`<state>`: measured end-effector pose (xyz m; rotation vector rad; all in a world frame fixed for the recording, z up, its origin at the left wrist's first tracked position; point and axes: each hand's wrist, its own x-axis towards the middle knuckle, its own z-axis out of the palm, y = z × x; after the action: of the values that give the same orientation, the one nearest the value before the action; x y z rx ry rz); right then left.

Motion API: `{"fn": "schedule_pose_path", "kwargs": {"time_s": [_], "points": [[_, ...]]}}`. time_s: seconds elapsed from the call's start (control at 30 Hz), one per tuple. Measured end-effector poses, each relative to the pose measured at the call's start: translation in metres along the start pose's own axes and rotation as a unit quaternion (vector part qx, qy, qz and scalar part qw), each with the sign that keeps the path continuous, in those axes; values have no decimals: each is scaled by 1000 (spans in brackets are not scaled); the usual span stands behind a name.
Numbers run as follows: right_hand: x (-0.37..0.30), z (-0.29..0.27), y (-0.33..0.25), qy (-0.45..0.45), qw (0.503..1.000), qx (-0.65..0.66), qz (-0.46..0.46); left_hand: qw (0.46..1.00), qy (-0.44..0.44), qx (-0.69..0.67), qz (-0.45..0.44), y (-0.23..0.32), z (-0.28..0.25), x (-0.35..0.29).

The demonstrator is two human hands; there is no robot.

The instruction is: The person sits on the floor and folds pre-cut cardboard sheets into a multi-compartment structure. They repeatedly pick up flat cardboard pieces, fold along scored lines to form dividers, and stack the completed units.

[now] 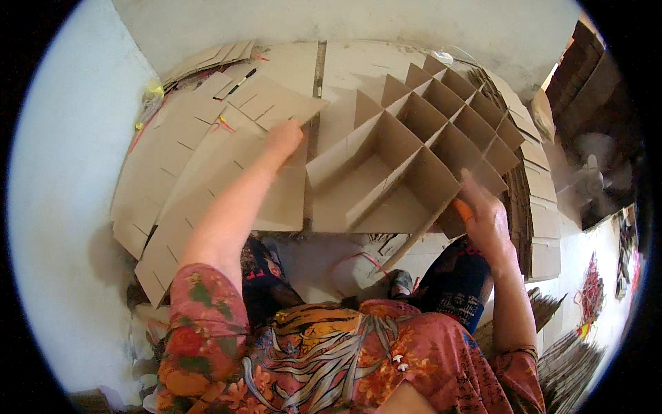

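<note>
My left hand (283, 143) reaches to the middle of the table, its fingers closed on the near edge of a slotted cardboard sheet (279, 100). To the right, a partly assembled cardboard divider grid (414, 148) of interlocked strips forms several square cells. My right hand (484, 217) grips the grid's near right side, with the thumb and fingers around a panel. Something orange (464, 209) shows at a finger of that hand; I cannot tell what it is. One long strip (414, 243) sticks out past the table's near edge.
Slotted cardboard sheets (176, 155) lie in overlapping piles on the left. Stacked cardboard (541, 200) lines the right side. A black marker-like stick (241, 81) rests at the back left. A fan (592, 176) stands at the far right, and walls border the table.
</note>
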<state>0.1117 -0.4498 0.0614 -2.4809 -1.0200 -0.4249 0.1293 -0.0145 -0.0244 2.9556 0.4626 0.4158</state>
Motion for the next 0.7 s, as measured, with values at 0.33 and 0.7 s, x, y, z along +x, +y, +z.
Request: {"fn": "schedule_pose_path", "kwargs": {"time_s": [0.33, 0.7], "points": [[32, -11, -68, 57, 952, 300, 28, 954, 247, -169, -18, -15, -84, -11], [27, -2, -48, 144, 757, 607, 194, 849, 181, -267, 418, 147, -112, -153]]}}
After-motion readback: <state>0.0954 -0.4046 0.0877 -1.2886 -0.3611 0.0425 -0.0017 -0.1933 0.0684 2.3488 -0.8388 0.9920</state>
